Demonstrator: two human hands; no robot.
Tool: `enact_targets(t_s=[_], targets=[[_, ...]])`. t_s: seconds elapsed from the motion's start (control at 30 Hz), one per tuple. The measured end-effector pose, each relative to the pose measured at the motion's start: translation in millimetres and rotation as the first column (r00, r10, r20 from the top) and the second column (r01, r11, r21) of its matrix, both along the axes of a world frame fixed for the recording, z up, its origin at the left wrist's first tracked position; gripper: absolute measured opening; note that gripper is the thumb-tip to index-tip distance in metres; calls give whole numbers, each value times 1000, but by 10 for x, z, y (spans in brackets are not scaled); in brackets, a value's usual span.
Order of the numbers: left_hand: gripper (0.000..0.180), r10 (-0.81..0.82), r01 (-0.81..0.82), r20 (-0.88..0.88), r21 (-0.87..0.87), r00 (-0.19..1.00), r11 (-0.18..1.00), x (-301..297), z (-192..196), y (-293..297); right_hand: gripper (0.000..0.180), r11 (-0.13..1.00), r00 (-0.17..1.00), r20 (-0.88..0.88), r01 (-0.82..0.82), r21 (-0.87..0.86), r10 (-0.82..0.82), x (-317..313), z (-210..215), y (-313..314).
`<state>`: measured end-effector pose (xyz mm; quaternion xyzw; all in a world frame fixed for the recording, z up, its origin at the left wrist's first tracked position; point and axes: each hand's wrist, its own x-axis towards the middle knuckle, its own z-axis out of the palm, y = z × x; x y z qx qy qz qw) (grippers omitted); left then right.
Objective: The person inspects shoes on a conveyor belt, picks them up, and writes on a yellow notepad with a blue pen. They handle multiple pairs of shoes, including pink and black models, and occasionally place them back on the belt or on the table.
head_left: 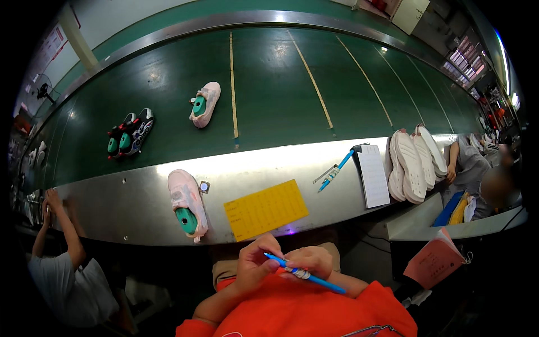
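In front of my orange shirt, both my hands are closed around a blue pen (328, 285) with a pale, string-like wrapping about its middle. My left hand (257, 264) pinches it near its upper left end. My right hand (312, 260) grips it by the wrapped part, and the barrel slants out below to the right. Just beyond my hands, a yellow card (266, 210) with a ruled grid lies on the metal ledge. Left of the card rests a pale pink shoe (184, 194) with a green insert, a small round-faced piece beside it.
A second wrapped blue pen (331, 178) lies by a white notepad (374, 175). Pale soles (412, 165) stand in a row at right. The green belt (269, 84) carries another pink shoe (206, 105) and dark shoes (132, 133). Co-workers sit at both sides.
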<state>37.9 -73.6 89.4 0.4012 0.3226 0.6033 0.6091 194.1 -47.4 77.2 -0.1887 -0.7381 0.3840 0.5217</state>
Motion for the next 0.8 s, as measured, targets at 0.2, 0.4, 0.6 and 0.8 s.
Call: enact_targets(t_s=[0.2,0.4,0.6,0.8], targets=[[20,58,-56,131,-20,990,998,-175,-166,-28,31,951,966,198,-104,-293,166,184,29,143],[14,-68,56,-196,-67,978,996,-202,-90,-2,20,718,872,171,-250,-650,458,24,138,26],[15,-16,-16,-320,-95,947,995,-233,-187,-4,21,609,955,-15,-201,-768,297,-136,-72,-148],[18,-88,112,-280,71,956,991,-310,-446,-38,18,393,891,-183,-357,-847,415,-163,-173,-185]])
